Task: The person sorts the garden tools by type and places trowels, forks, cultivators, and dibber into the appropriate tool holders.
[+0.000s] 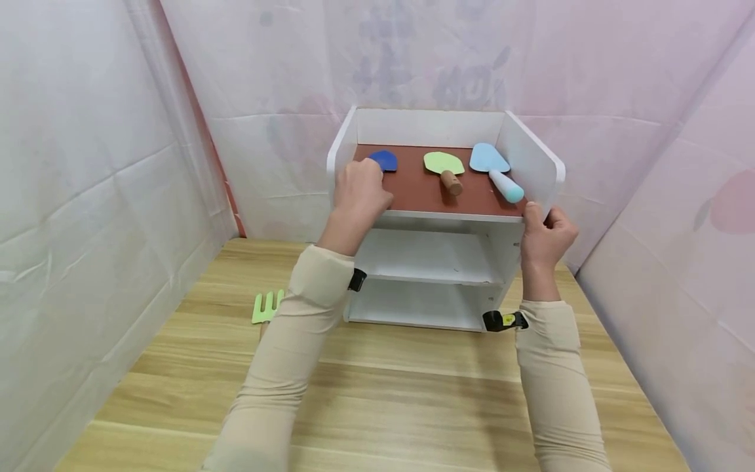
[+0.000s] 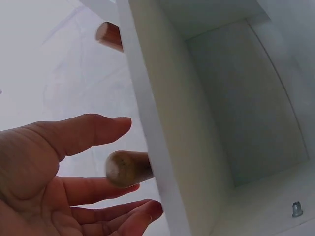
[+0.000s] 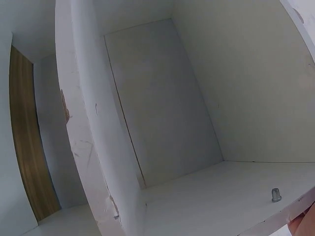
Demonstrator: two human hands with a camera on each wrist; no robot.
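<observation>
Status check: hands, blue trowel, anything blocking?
Left hand open at blue trowel handle. Right hand grips shelf unit side. Green trowel alongside, apart.

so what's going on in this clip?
A person stands at a small white shelf unit on a wooden table. The left hand is at the dark blue trowel on the brown top shelf, fingers loosely around its wooden handle. The right hand grips the unit's right side panel. A green trowel and a light blue trowel lie alongside.
</observation>
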